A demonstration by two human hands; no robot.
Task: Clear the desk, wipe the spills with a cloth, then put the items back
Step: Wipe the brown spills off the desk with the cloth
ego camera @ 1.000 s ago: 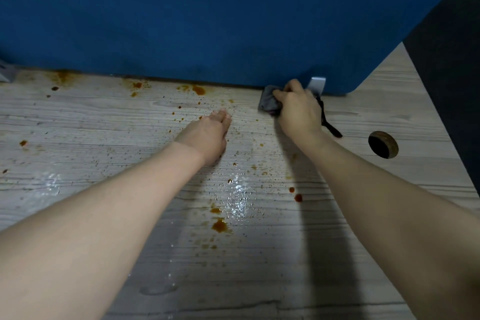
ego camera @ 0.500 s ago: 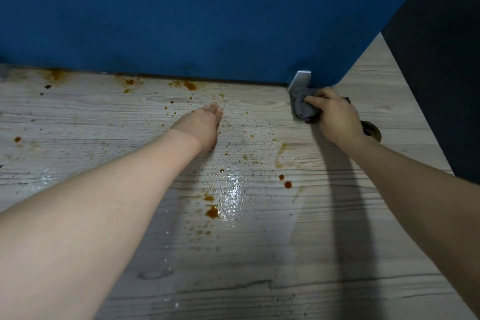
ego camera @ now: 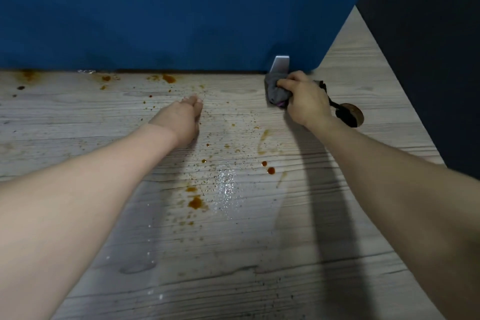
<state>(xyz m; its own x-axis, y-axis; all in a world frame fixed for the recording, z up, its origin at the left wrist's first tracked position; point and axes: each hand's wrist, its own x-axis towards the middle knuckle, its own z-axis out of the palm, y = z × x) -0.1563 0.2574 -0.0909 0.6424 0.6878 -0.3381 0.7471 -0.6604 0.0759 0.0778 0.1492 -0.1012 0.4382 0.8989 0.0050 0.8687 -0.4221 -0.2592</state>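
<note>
The grey cloth (ego camera: 275, 91) is bunched and gripped in the right hand (ego camera: 304, 101), pressed on the wooden desk (ego camera: 259, 254) beside the metal bracket (ego camera: 280, 64); the left hand (ego camera: 181, 119) is laid flat, empty, seemingly as a brace; brown spills (ego camera: 195, 202) are left unwiped.

office | blue fabric partition (ego camera: 181, 8) behind wood-grain desk (ego camera: 233, 254) | cable hole (ego camera: 357, 115)

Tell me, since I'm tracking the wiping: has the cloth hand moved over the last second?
Yes. The right hand with the grey cloth went rightward along the blue partition, from left of the metal bracket to under it.
</note>
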